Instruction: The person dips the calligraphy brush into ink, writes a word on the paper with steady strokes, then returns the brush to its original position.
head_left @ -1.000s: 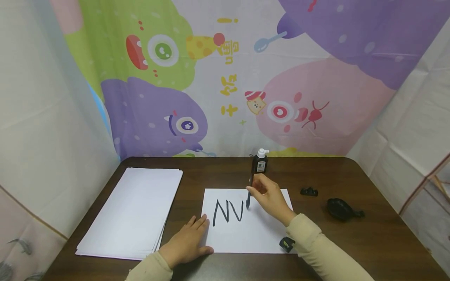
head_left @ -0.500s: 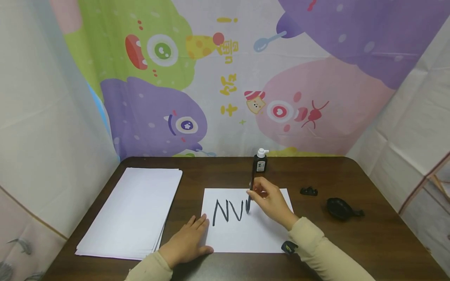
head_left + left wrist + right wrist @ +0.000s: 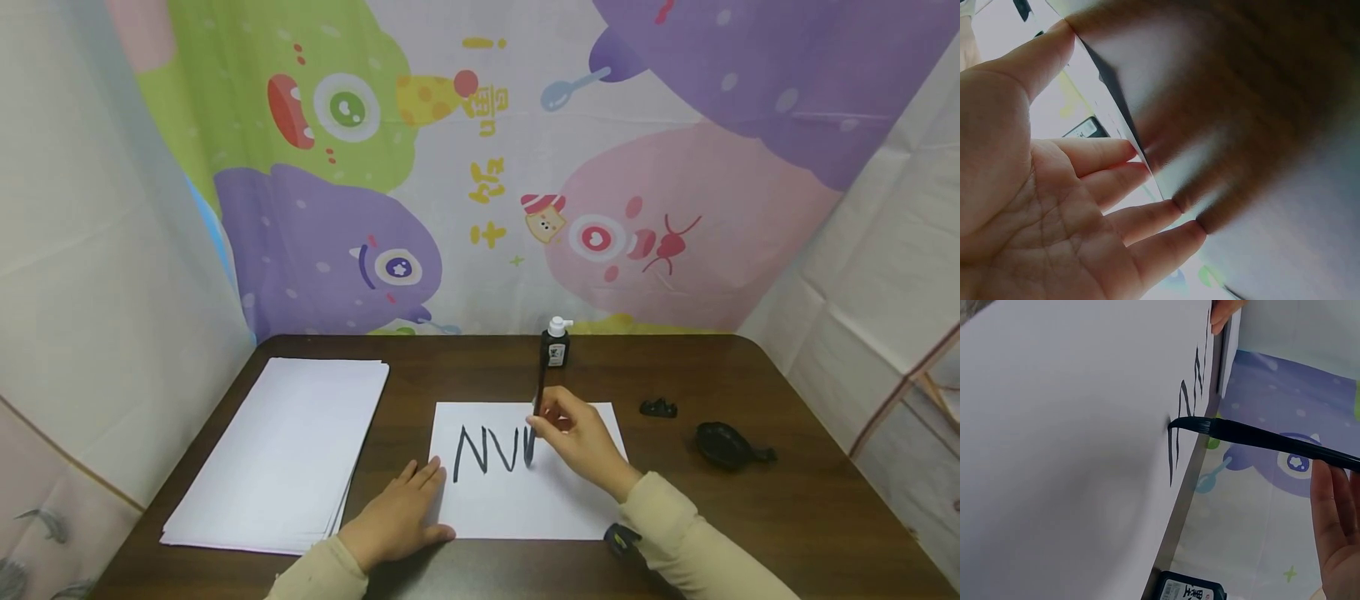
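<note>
A white sheet of paper (image 3: 525, 510) lies on the table, bearing black zigzag strokes (image 3: 472, 454). My right hand (image 3: 581, 435) pinches the handle of a dark writing brush (image 3: 541, 379), held nearly upright. In the right wrist view the wet bristles (image 3: 1191, 424) bend against the paper at the end of a fresh black line. With fingers extended, my left hand (image 3: 397, 518) rests at the sheet's left edge. The left wrist view shows its fingertips (image 3: 1194, 231) touching the paper.
Left of the sheet lies a stack of white paper (image 3: 285, 450). Behind the brush stands a black bottle (image 3: 557, 353) with a white nozzle cap. A small black brush rest (image 3: 658, 407) and a black dish with a tail-like handle (image 3: 724, 445) sit at right. A patterned curtain (image 3: 480, 275) hangs behind.
My right hand has drawn the brush toward the near side, lengthening the third group's vertical stroke down the sheet. The left hand has stayed in place.
</note>
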`<state>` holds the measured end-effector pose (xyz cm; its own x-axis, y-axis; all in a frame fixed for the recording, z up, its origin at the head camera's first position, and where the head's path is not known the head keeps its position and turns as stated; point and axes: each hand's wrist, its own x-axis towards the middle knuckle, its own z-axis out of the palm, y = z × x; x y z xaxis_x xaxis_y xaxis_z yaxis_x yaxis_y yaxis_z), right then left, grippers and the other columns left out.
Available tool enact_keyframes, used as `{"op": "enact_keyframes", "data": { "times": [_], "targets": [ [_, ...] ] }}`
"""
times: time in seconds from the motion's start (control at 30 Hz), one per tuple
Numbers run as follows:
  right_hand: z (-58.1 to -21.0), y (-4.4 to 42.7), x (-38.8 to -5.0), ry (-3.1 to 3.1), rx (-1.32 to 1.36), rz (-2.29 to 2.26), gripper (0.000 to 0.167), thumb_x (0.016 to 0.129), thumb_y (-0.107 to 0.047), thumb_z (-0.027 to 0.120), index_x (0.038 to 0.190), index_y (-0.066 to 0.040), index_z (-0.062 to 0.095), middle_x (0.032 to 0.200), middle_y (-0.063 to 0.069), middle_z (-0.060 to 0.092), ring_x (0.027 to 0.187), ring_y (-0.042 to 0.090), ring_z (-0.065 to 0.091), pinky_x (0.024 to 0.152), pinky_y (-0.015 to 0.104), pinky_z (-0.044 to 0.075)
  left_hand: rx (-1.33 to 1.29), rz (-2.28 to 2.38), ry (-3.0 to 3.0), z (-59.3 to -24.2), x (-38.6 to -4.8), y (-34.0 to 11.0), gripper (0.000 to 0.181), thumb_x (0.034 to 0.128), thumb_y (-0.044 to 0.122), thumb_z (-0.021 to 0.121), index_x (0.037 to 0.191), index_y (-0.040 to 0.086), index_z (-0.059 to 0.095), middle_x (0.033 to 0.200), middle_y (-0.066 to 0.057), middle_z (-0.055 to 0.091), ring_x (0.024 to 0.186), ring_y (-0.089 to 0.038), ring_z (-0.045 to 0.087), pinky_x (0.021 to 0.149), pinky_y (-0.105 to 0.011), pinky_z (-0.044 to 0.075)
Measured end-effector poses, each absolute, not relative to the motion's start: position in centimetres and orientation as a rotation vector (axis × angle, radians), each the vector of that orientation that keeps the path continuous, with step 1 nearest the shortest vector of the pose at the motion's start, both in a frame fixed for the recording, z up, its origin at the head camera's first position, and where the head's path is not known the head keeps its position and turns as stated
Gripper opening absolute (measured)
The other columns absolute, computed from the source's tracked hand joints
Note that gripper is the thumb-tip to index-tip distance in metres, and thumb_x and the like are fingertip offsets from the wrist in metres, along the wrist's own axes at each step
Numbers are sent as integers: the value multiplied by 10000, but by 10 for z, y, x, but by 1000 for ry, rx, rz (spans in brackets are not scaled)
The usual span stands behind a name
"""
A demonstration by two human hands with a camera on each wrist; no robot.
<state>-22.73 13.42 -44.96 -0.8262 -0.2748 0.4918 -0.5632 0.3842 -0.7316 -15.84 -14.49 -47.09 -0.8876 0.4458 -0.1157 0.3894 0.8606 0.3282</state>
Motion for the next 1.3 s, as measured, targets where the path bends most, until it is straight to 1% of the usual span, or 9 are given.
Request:
{"op": "enact_keyframes", "data": {
  "times": [0.33, 0.53, 0.73, 0.87, 0.93, 1.03, 1.2, 1.3],
  "targets": [
    [-447, 135, -219, -2401, 738, 1421, 173, 891, -140, 716, 1022, -121, 605, 801, -5, 618, 737, 58, 592, 719, 218, 578, 662, 443, 2851, -469, -158, -145, 829, 821, 430, 749, 1414, -64, 448, 1525, -239, 392, 1377, -539, 342, 1083, -636, 360],
    [-446, 135, -218, -2391, 753, 1419, 177, 888, -129, 716, 1025, -132, 605, 800, 1, 627, 740, 63, 615, 726, 227, 585, 665, 439, 2851, -469, -158, -145, 830, 824, 435, 745, 1418, -62, 445, 1529, -237, 386, 1379, -540, 339, 1086, -633, 358],
    [-446, 136, -219, -2380, 756, 1408, 187, 885, -135, 721, 1028, -98, 608, 797, -4, 628, 737, 55, 608, 720, 227, 583, 670, 435, 2855, -470, -158, -145, 833, 822, 443, 744, 1415, -62, 449, 1527, -238, 389, 1375, -541, 344, 1080, -637, 364],
    [-443, 136, -222, -2327, 763, 1412, 196, 871, -100, 730, 1023, -103, 606, 793, 11, 634, 740, 48, 620, 703, 233, 588, 672, 444, 2862, -470, -158, -146, 832, 816, 435, 752, 1409, -66, 453, 1521, -242, 395, 1370, -545, 349, 1073, -643, 367],
    [-440, 137, -223, -2282, 766, 1430, 207, 859, -63, 734, 1021, -86, 606, 788, 32, 637, 739, 54, 636, 684, 239, 590, 671, 445, 2862, -470, -158, -146, 832, 816, 433, 752, 1410, -67, 453, 1521, -242, 395, 1370, -544, 349, 1075, -642, 366],
    [-435, 138, -227, -2226, 765, 1437, 227, 839, 7, 731, 1017, -34, 596, 771, 68, 639, 714, 92, 671, 649, 236, 589, 671, 446, 2864, -471, -158, -145, 833, 815, 433, 753, 1410, -67, 453, 1520, -243, 397, 1370, -545, 350, 1076, -640, 365],
    [-430, 141, -232, -2179, 756, 1450, 236, 820, 96, 706, 997, 29, 567, 736, 131, 623, 668, 251, 694, 623, 244, 593, 671, 446, 2864, -470, -158, -145, 833, 815, 433, 754, 1409, -67, 453, 1519, -243, 399, 1370, -544, 349, 1081, -635, 363],
    [-430, 144, -236, -2167, 727, 1463, 245, 817, 109, 701, 1004, 42, 556, 728, 151, 611, 644, 275, 686, 613, 247, 592, 668, 445, 2861, -470, -158, -145, 831, 817, 432, 753, 1411, -66, 452, 1521, -241, 396, 1374, -541, 346, 1086, -634, 359]
  ]
}}
